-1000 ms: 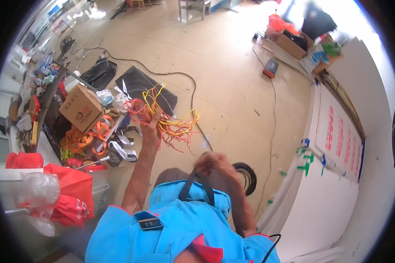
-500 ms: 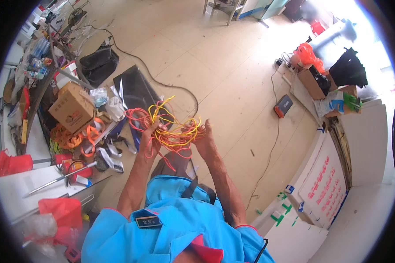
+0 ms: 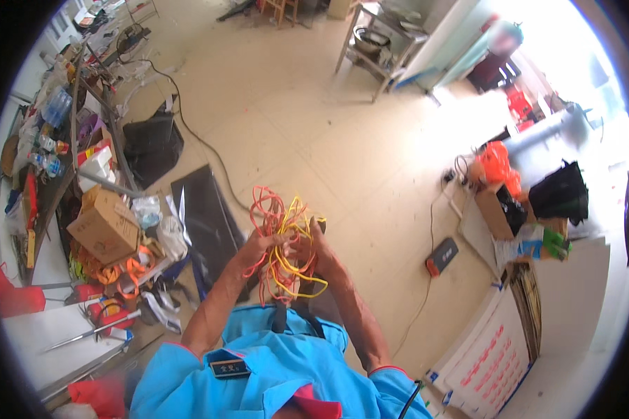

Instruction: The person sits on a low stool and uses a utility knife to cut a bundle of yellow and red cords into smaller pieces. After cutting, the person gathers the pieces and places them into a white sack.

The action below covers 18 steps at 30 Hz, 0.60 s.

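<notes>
A loose tangle of red and yellow electrical wire [image 3: 283, 269] hangs between my two hands in front of my body. My left hand [image 3: 262, 246] is closed round the bundle from the left side, with red loops sticking up above it. From the right, my right hand [image 3: 314, 244] grips the wire close beside the left one. Yellow loops droop below both hands, and a few red strands dangle over my lap. The wire hides some of my fingers.
A cardboard box [image 3: 103, 225], orange straps and clutter line the left side, beside a flat black panel [image 3: 206, 216]. A dark cable [image 3: 210, 143] crosses the floor. To the right lie a black-and-orange case [image 3: 441, 257] and a lettered white board [image 3: 486, 356]. A small table [image 3: 381, 59] stands ahead.
My hands have come closer together, and the wire bundle has bunched up between them. The view has tilted up, showing more floor and the table ahead.
</notes>
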Available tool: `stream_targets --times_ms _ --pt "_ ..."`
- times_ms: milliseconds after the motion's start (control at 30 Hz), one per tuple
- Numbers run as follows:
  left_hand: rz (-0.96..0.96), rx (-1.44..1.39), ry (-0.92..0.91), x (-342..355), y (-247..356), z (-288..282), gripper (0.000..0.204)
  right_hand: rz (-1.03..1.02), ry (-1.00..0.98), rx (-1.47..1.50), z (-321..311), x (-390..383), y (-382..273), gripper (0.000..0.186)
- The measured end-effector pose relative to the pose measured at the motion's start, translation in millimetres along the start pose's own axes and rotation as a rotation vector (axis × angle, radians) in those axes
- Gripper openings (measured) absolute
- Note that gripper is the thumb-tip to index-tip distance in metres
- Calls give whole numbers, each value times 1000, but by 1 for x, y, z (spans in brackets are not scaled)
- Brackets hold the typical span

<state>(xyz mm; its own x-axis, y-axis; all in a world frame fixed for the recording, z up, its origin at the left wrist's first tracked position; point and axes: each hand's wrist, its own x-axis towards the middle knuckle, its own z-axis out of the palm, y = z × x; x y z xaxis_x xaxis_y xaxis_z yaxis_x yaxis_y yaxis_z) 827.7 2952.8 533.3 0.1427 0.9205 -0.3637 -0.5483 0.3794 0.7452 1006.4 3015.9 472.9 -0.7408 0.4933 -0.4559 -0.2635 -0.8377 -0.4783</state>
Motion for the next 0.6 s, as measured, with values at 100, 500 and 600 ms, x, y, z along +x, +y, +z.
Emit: stream_targets --times_ms 100,500,600 --pt "23 133 37 81 47 -3 26 -57 55 -114 -14 69 -68 64" --pt "172 432 372 368 218 -35 22 -159 43 -507 32 325 -358 38" --pt "116 462 372 438 252 -69 31 -228 101 -420 16 399 -391 25"
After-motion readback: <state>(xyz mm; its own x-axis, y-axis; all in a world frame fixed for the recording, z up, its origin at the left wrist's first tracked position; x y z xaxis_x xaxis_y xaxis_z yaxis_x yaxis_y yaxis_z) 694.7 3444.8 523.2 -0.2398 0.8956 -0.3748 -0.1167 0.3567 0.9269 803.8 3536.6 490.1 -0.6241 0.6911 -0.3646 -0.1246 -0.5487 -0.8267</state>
